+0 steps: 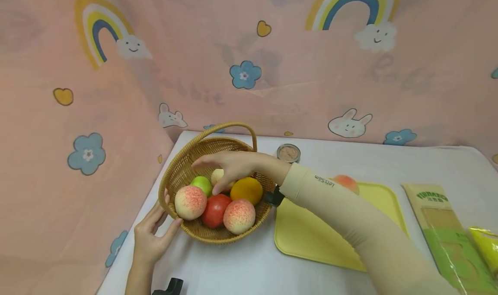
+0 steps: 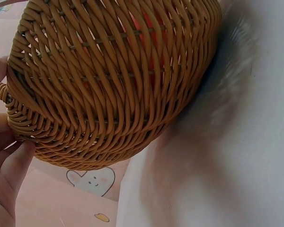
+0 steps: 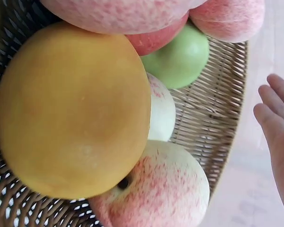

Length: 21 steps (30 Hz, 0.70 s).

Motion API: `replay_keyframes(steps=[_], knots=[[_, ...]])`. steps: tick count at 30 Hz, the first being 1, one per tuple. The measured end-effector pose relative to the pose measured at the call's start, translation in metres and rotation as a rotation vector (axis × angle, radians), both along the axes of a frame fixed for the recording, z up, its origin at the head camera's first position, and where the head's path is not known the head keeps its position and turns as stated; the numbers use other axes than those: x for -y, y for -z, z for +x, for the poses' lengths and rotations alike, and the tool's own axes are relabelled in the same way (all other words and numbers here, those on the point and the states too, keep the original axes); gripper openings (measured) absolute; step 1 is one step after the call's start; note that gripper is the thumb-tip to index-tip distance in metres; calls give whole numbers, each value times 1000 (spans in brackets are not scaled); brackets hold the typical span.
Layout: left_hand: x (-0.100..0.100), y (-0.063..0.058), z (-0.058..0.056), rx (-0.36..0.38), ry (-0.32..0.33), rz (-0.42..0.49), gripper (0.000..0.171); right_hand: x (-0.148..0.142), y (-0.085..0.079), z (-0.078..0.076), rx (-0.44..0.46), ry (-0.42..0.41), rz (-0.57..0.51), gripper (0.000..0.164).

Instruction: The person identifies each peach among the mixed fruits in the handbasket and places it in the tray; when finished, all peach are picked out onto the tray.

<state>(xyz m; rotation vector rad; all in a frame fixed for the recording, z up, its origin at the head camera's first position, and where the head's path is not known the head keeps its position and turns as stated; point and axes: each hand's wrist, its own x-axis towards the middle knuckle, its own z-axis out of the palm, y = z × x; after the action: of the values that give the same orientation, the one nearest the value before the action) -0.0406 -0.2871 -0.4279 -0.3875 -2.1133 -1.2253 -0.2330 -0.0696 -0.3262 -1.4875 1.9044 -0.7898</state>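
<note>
A wicker basket [image 1: 229, 242] with an arched handle leans toward me, full of fruit. My left hand [image 1: 152, 234] grips its left rim at the foot of the handle; the left wrist view shows fingers and thumb [image 2: 20, 163] pinching the woven edge. Over the basket my right hand [image 1: 233, 163] is held with fingers extended, gripping nothing. Below it lie a green apple [image 1: 202, 184], a red fruit [image 1: 215, 210], an orange-yellow fruit [image 1: 247, 191] and speckled peaches [image 1: 239, 217]. The right wrist view shows the right hand [image 3: 280, 142] apart from the fruit.
Right of the basket lies a yellow tray [image 1: 311, 239], partly behind my right sleeve. A peach [image 1: 347, 182] shows beyond the forearm. Further right are a green-and-tan packet [image 1: 447, 230] and a yellow packet [image 1: 486, 245]. A small round container [image 1: 288, 153] stands at the back.
</note>
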Motion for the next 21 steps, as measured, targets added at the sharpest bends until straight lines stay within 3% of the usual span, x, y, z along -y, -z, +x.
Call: replay_keyframes(steps=[5,12,21], knots=[[-3,-5,0,-16,-17,-24,70,14,6,0,101,-43,17,77],[-12,-19,4,-13,8,-3,66,30,11,8,118,-123,57,78],[-9,-15,2,-14,23,11,66,39,25,8,211,-166,76,75]])
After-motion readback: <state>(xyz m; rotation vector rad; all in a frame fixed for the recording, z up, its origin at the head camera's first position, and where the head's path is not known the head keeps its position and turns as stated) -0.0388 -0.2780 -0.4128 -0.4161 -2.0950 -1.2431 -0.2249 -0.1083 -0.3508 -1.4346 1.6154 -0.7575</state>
